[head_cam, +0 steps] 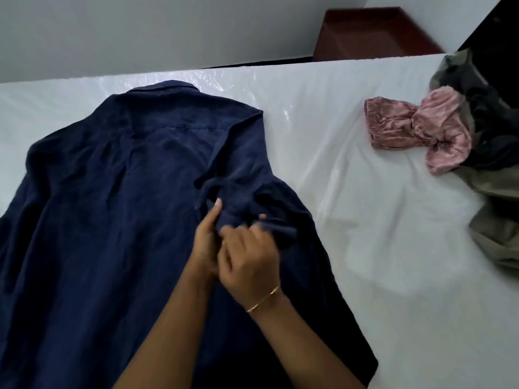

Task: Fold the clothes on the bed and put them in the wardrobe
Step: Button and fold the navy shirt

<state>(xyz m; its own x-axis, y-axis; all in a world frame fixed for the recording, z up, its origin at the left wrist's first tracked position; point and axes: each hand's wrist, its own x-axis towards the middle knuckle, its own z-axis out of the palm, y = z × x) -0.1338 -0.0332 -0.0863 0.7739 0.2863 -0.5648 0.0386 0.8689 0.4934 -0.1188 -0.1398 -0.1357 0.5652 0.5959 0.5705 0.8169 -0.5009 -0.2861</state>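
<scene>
A navy blue collared shirt (pixel 112 206) lies back-up across the white bed (pixel 351 178), its collar pointing to the far edge. Its right sleeve (pixel 241 192) is bunched up on the shirt's right side. My left hand (pixel 207 242) grips the sleeve fabric, thumb up against the cloth. My right hand (pixel 250 254), with a thin gold bracelet on the wrist, pinches the sleeve end beside it. The two hands touch each other.
A crumpled pink garment (pixel 415 127) lies at the right of the bed, next to a heap of olive and dark clothes (pixel 483 130) at the right edge. A dark red-brown piece of furniture (pixel 373 32) stands behind the bed against the grey wall.
</scene>
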